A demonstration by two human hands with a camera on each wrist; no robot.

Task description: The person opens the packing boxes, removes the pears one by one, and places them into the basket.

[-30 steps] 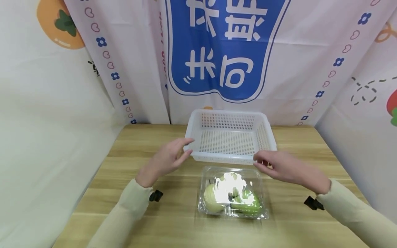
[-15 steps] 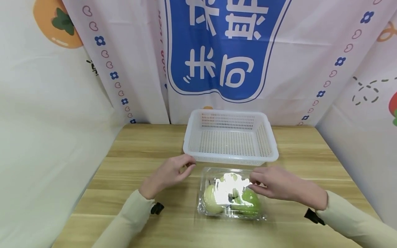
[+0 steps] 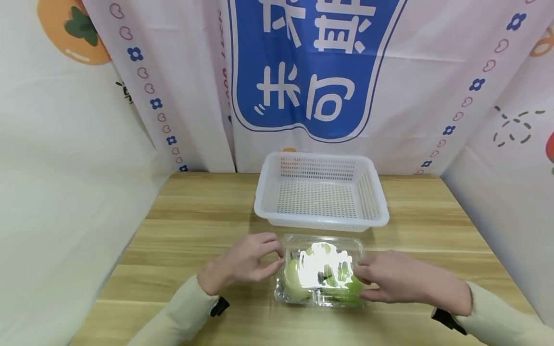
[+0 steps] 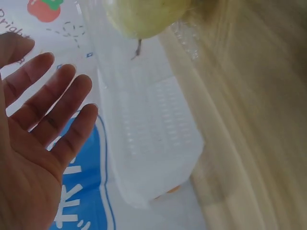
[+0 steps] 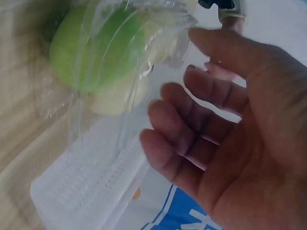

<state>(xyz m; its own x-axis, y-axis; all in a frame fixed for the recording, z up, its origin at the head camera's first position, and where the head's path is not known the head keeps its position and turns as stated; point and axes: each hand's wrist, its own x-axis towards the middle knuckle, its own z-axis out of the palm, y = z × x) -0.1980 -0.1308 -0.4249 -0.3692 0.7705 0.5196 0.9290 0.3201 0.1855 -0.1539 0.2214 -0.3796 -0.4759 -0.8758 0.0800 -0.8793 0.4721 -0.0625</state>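
A clear plastic clamshell box sits on the wooden table with its lid down. Through it show a pale yellow-green fruit with a stem on the left and a bright green fruit on the right. Glare on the lid hides part of the contents. My left hand is at the box's left side, fingers loosely bent and apart in the left wrist view. At the right side, my right hand has its fingertips overlapping the box edge in the head view. Neither hand grips anything.
Just behind the box stands a white perforated plastic basket with nothing in it. The wooden table reaches back to a printed cloth. White cloth walls flank both sides.
Both hands have left the basket's front corners and come back toward me to the two sides of the clear box. The right hand passed over the box's right corner. Basket and box stay put.
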